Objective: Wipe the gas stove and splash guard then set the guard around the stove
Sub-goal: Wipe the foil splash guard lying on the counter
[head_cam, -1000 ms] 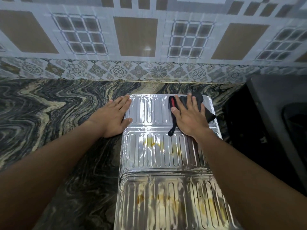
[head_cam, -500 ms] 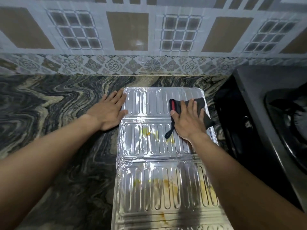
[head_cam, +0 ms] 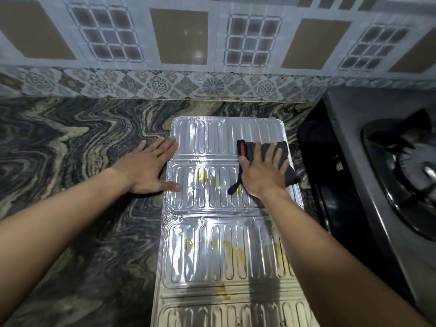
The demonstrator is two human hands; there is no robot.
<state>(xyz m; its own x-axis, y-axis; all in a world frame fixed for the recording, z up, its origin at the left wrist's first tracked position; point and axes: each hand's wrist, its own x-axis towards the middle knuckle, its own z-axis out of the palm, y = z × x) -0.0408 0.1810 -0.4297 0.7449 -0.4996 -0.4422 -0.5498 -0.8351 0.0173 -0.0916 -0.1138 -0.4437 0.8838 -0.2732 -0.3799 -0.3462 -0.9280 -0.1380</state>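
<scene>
While the right hand [head_cam: 262,171] lies flat on the cloth [head_cam: 291,177], fingers straight, it grasps nothing. It only presses the cloth down onto the guard [head_cam: 224,256], by the fold between the far and second panels, near the right edge. We judge the flat palm spreads pressure across the ribs. The cloth's loop [head_cam: 233,188] trails toward us over the second panel.

Left hand [head_cam: 148,171]: also flat, fingers spread, gripping nothing. Its palm is on the counter [head_cam: 70,161], and its fingertips and thumb lap the guard's left edge. We read this as bracing, so the thin sheet does not slide under the wiping.

The guard lies unfolded and flat on the counter, left of the stove [head_cam: 354,128], not yet stood around it.

We note yellow stains [head_cam: 203,177] on the second panel just beside the cloth, and more on the panels nearer us. The far panel looks clean. We judge the wiping runs far to near, with most of it left.

We cannot tell whether the stove is wiped.
</scene>
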